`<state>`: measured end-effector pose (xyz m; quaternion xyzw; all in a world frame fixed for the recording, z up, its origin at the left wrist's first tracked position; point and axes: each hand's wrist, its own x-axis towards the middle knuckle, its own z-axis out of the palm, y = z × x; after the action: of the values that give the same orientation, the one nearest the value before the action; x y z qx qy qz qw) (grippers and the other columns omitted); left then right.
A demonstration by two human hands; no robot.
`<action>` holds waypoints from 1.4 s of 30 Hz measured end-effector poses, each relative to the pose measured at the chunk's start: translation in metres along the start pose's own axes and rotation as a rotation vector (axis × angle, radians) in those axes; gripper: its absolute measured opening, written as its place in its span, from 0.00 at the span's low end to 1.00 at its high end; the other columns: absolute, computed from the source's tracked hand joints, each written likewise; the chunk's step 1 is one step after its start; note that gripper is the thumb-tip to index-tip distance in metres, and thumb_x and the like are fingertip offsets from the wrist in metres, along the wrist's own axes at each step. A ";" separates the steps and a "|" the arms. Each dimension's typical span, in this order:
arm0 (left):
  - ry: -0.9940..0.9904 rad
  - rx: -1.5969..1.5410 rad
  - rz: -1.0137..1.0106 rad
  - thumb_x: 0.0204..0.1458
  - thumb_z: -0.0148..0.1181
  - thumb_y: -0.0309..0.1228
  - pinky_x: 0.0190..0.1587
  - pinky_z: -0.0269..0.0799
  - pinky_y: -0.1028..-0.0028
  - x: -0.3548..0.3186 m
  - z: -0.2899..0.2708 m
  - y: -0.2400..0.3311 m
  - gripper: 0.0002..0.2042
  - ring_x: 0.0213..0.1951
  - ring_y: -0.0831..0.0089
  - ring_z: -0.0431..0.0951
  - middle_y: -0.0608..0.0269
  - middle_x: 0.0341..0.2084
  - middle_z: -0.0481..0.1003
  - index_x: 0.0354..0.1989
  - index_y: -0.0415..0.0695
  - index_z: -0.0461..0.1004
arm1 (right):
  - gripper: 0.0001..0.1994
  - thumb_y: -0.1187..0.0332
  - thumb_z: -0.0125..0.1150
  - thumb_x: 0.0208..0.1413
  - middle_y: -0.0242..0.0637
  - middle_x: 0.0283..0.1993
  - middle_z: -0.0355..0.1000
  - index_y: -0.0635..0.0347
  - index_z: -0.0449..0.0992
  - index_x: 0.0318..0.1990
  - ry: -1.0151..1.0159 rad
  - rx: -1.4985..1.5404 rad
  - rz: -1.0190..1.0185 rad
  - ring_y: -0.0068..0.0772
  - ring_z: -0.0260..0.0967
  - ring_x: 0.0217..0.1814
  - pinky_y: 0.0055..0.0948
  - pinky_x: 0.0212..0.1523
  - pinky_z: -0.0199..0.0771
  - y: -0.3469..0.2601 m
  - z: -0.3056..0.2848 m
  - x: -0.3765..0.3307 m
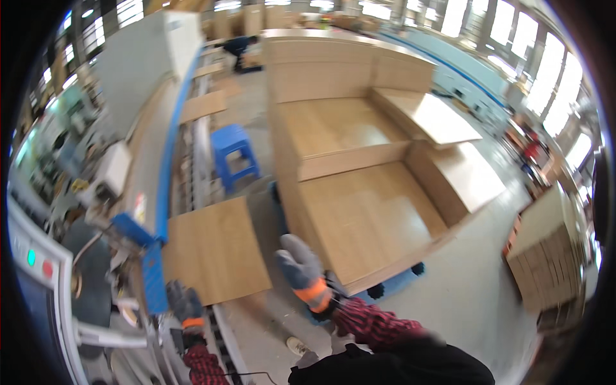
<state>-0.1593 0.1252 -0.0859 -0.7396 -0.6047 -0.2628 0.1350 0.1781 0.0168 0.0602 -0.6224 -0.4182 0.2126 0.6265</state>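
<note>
My left hand (185, 305), in a grey work glove with an orange cuff, is at the near left corner of a flat wood-coloured board (215, 253). Its fingers stretch forward, and I cannot tell whether they touch the board. The board lies on the machine's roller track. In a matching glove, my right hand (300, 263) is raised with fingers apart and nothing in it. It hovers beside the near left corner of a large stack of wood-coloured panels (359, 212), piled at different heights.
Along the left runs a long machine with a blue rail (168, 154) and a control panel (38, 276). A blue stool (234, 154) stands between machine and stack. More stacked panels (545, 256) are at the right. A person (239, 50) bends over farther back.
</note>
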 end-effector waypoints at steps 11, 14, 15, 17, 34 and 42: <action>-0.027 -0.265 -0.034 0.53 0.46 0.42 0.54 0.57 0.60 0.072 0.023 0.160 0.22 0.52 0.51 0.62 0.43 0.49 0.63 0.48 0.36 0.65 | 0.27 0.53 0.61 0.43 0.47 0.42 0.68 0.66 0.67 0.45 0.757 -0.748 0.542 0.34 0.67 0.42 0.31 0.35 0.69 0.061 -0.510 0.059; 0.072 -0.821 0.112 0.53 0.49 0.35 0.53 0.58 0.63 0.056 -0.008 0.274 0.16 0.50 0.54 0.65 0.48 0.45 0.67 0.46 0.36 0.68 | 0.24 0.54 0.60 0.44 0.42 0.35 0.71 0.63 0.69 0.43 0.777 -0.559 0.544 0.31 0.69 0.34 0.30 0.31 0.71 0.075 -0.528 0.060; 0.057 -0.911 0.237 0.53 0.49 0.33 0.52 0.59 0.63 0.055 -0.033 0.313 0.15 0.49 0.56 0.66 0.50 0.43 0.69 0.45 0.37 0.68 | 0.17 0.56 0.59 0.45 0.39 0.27 0.70 0.58 0.70 0.38 0.790 -0.228 0.464 0.30 0.66 0.25 0.30 0.25 0.70 0.081 -0.536 0.051; 0.090 -1.016 0.434 0.53 0.48 0.31 0.51 0.61 0.64 0.051 -0.071 0.375 0.13 0.47 0.57 0.67 0.53 0.41 0.70 0.43 0.37 0.69 | 0.10 0.58 0.59 0.46 0.34 0.19 0.68 0.51 0.71 0.31 0.829 0.262 0.441 0.29 0.62 0.13 0.28 0.17 0.67 0.078 -0.550 0.047; -1.324 -1.860 -0.165 0.52 0.48 0.27 0.50 0.65 0.73 -0.016 -0.104 0.456 0.13 0.46 0.69 0.71 0.57 0.44 0.71 0.45 0.37 0.70 | 0.13 0.64 0.48 0.53 0.39 0.28 0.73 0.64 0.74 0.28 -0.408 -0.445 0.678 0.31 0.70 0.31 0.27 0.37 0.69 -0.119 -0.357 -0.094; -1.140 -1.709 -0.759 0.50 0.54 0.29 0.44 0.68 0.76 -0.071 -0.153 0.234 0.13 0.40 0.75 0.73 0.62 0.38 0.74 0.43 0.35 0.71 | 0.12 0.67 0.46 0.56 0.36 0.40 0.71 0.65 0.72 0.40 0.079 -0.419 0.519 0.24 0.67 0.40 0.24 0.43 0.68 -0.019 -0.389 -0.072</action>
<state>0.0226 -0.0667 0.0283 -0.3675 -0.3849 -0.2390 -0.8122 0.4401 -0.2765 0.1084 -0.8311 -0.2556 0.2501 0.4258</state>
